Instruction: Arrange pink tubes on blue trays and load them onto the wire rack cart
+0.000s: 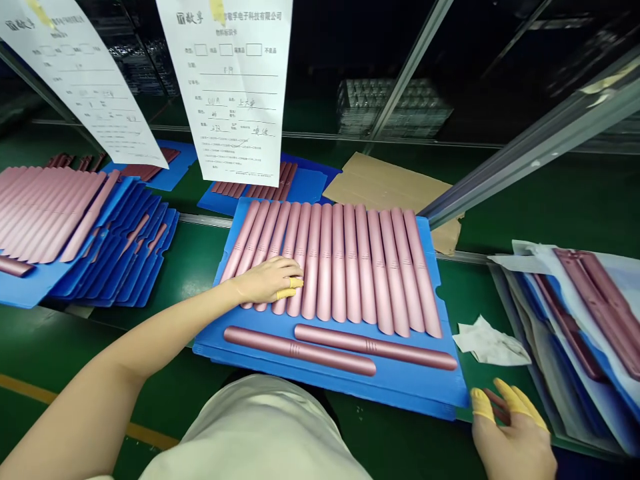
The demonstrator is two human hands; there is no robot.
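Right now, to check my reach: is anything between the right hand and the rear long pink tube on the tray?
Nothing visible. The right hand sits off the blue tray's front right corner; only bare tray separates it from the rear tube's end. The crumpled white wipe lies aside.

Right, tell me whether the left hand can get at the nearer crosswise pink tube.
Likely yes: the left hand rests on the row of tubes just behind the nearer crosswise pink tube, with nothing between.
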